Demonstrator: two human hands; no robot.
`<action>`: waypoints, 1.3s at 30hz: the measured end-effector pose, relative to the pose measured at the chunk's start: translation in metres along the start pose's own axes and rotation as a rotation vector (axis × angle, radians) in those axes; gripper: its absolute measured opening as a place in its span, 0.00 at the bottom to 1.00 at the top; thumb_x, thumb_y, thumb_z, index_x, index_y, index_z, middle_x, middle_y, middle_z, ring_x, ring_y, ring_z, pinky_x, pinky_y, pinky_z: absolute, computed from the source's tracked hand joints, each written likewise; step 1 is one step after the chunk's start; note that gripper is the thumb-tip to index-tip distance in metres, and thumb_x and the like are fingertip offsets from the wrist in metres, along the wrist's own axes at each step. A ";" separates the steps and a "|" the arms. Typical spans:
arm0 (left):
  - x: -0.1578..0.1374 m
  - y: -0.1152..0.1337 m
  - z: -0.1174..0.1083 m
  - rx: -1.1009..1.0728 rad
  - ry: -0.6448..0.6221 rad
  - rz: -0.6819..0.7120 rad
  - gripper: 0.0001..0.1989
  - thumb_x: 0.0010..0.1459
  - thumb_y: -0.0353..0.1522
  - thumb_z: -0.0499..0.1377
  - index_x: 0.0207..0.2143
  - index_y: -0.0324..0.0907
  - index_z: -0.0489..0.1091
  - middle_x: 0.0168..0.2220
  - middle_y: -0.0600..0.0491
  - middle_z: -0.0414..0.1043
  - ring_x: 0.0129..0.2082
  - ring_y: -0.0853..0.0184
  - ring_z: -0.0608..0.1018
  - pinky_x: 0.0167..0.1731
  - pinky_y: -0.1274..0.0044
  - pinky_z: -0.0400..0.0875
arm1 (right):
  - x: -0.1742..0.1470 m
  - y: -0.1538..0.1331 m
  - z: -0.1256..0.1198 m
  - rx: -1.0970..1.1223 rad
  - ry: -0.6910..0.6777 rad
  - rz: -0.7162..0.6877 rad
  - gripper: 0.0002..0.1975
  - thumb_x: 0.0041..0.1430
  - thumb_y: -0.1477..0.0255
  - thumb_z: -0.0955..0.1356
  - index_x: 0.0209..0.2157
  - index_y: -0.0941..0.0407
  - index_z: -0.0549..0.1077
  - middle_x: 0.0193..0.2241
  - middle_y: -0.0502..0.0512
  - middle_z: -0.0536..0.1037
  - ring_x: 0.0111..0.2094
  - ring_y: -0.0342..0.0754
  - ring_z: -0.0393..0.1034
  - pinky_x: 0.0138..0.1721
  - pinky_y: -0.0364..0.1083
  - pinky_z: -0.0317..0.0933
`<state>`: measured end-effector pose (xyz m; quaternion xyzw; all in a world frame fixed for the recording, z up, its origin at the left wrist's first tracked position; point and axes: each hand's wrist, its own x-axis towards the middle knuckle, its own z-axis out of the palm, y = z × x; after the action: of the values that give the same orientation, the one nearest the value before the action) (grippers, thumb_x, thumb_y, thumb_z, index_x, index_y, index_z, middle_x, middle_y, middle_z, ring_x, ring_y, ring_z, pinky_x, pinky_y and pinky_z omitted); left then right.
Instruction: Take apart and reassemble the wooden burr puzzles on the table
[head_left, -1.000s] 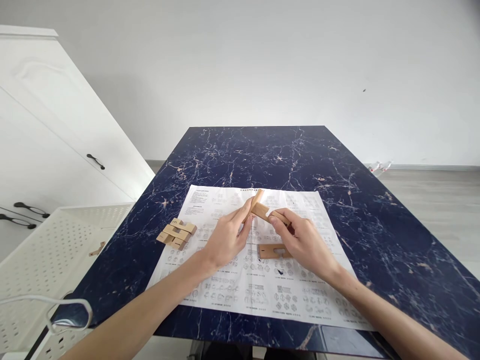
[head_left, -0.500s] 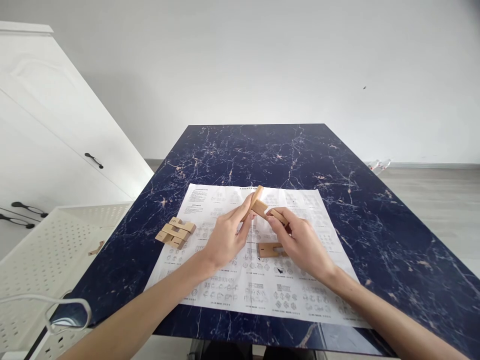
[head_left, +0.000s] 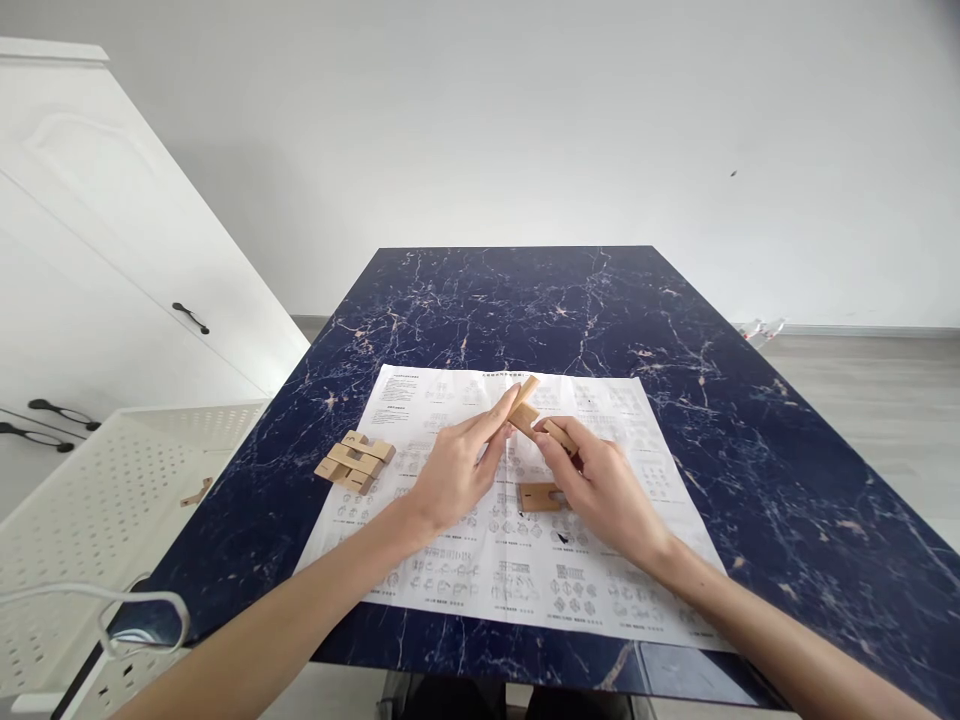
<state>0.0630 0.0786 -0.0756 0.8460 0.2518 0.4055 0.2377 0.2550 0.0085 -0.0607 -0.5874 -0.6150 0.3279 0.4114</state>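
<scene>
My left hand [head_left: 461, 465] pinches a long wooden puzzle piece [head_left: 527, 392], which tilts up to the right above the paper. A second wooden puzzle piece [head_left: 523, 418] crosses it and runs toward my right hand [head_left: 592, 475], whose thumb and fingers grip its near end and a notched block [head_left: 561, 436]. How these parts join is hidden by my fingers. Under my right hand a flat notched wooden piece [head_left: 538, 497] lies on the printed instruction sheet [head_left: 465, 560]. Further left, an interlocked wooden puzzle group [head_left: 355, 462] rests at the sheet's left edge.
The dark blue marbled table [head_left: 487, 310] carries the sheet. Left of it stand a white perforated basket [head_left: 90, 500] with a small wooden piece [head_left: 197, 492] inside, a white cable [head_left: 150, 598] and a white cabinet [head_left: 135, 250]. A wall rises behind.
The long piece in my left hand has tipped further to the right. Both hands keep their grip in nearly the same place, and the view has shifted slightly.
</scene>
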 end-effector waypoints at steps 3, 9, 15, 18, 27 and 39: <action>-0.001 0.001 0.003 -0.015 -0.004 0.027 0.33 0.76 0.28 0.53 0.77 0.54 0.46 0.64 0.43 0.76 0.33 0.69 0.84 0.33 0.74 0.84 | -0.001 -0.003 0.003 -0.005 0.030 0.005 0.15 0.74 0.58 0.62 0.41 0.54 0.71 0.23 0.46 0.65 0.21 0.43 0.54 0.21 0.44 0.51; -0.003 0.005 0.008 -0.037 -0.075 0.029 0.32 0.76 0.27 0.53 0.77 0.51 0.48 0.54 0.45 0.82 0.31 0.69 0.83 0.33 0.75 0.84 | 0.002 -0.004 0.000 0.036 -0.023 0.034 0.16 0.74 0.56 0.62 0.40 0.54 0.71 0.21 0.45 0.66 0.20 0.43 0.56 0.22 0.44 0.54; -0.003 0.008 0.007 -0.039 -0.073 -0.029 0.30 0.77 0.29 0.52 0.76 0.50 0.52 0.51 0.45 0.83 0.31 0.69 0.83 0.33 0.75 0.83 | 0.003 -0.005 0.001 0.044 -0.034 0.023 0.17 0.75 0.56 0.62 0.40 0.54 0.70 0.22 0.46 0.68 0.22 0.44 0.57 0.23 0.44 0.55; -0.003 0.009 0.009 -0.052 -0.054 -0.053 0.29 0.77 0.29 0.52 0.76 0.49 0.53 0.50 0.46 0.84 0.35 0.67 0.85 0.36 0.73 0.84 | 0.003 -0.004 0.002 0.054 -0.032 -0.004 0.17 0.75 0.56 0.61 0.43 0.55 0.71 0.24 0.48 0.70 0.23 0.44 0.59 0.24 0.45 0.56; -0.002 0.007 0.006 -0.056 -0.060 -0.036 0.31 0.76 0.29 0.52 0.77 0.51 0.51 0.57 0.45 0.81 0.42 0.64 0.87 0.42 0.70 0.86 | 0.002 0.001 0.002 0.079 -0.046 -0.018 0.16 0.77 0.57 0.61 0.46 0.54 0.71 0.26 0.50 0.72 0.24 0.45 0.62 0.25 0.46 0.58; 0.000 0.006 0.004 -0.039 -0.045 0.096 0.35 0.76 0.25 0.52 0.78 0.55 0.44 0.63 0.44 0.76 0.40 0.66 0.87 0.40 0.72 0.86 | 0.000 -0.002 0.003 0.058 -0.034 0.007 0.19 0.76 0.54 0.61 0.46 0.54 0.72 0.25 0.48 0.71 0.24 0.45 0.61 0.25 0.45 0.57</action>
<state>0.0677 0.0728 -0.0746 0.8611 0.1975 0.4022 0.2403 0.2510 0.0084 -0.0603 -0.5719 -0.6099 0.3570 0.4166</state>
